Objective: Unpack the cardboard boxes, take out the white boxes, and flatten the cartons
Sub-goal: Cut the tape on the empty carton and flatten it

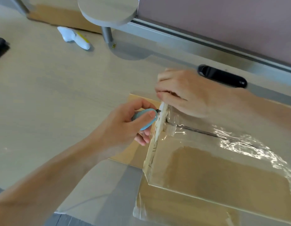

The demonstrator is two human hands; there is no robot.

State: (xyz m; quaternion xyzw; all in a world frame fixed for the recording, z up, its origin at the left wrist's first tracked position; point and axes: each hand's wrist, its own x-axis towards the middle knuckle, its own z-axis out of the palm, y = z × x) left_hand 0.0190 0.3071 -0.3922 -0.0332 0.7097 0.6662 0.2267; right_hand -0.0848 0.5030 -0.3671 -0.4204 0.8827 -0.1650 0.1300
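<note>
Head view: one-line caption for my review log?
Left hand presses a blue box cutter to the taped edge of a cardboard box while the right hand holds its far corner.

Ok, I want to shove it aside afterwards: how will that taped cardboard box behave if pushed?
The cardboard box should feel stiff, since its top seam looks taped shut. The glossy tape wrapped over it may be slippery under fingers. Broad as it looks, it will likely slide rather than tip on the smooth desk.
</note>
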